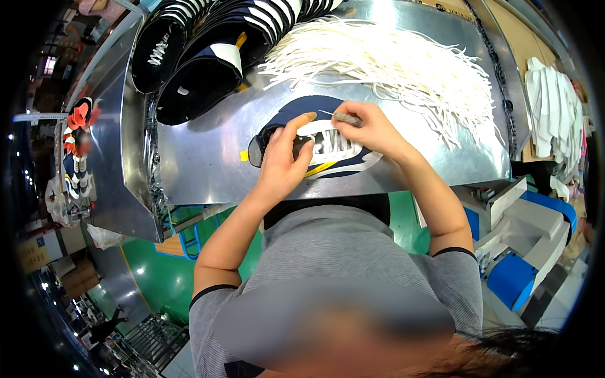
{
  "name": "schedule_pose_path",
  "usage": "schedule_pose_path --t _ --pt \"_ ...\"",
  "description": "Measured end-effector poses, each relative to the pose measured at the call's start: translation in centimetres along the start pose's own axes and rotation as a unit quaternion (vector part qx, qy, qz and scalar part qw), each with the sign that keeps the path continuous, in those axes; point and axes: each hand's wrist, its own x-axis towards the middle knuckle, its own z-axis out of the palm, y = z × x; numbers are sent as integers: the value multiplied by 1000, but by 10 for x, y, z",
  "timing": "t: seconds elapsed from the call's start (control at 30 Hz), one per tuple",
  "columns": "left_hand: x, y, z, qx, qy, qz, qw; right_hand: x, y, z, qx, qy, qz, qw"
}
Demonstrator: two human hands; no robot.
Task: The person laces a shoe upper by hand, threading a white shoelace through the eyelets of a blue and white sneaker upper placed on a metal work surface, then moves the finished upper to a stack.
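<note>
A navy shoe upper point(296, 108) with white and yellow trim lies on the metal table, its white-edged lace opening facing up. My left hand point(280, 160) grips the upper near its black collar, with the thumb and index finger on either side of the opening. A tan covering shows on the index fingertip. In my right hand point(372, 129) is a thin-tipped hand tool point(346, 119) with a grey handle, pinched between the fingers. Its needle-like tip points left, close to my left index finger. Whether that tip is hooked is too small to tell.
A big pile of white shoelaces point(384, 60) spreads over the far right of the metal table point(208, 157). Nested black shoe uppers point(198, 88) stand at the far left. White pieces point(548, 107) hang beyond the right edge; a grey-and-blue machine point(529, 233) stands at the right.
</note>
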Motion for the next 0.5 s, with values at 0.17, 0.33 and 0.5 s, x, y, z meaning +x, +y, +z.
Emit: schedule_pose_path --t 0.17,0.33,0.5 --pt "10 4 -7 21 -28 43 998 -20 0 -11 185 98 28 977" --pt "29 10 -18 16 -52 -51 997 -23 8 -5 94 149 12 984" --pt "-10 1 -34 280 102 267 916 -35 16 11 137 216 -19 967"
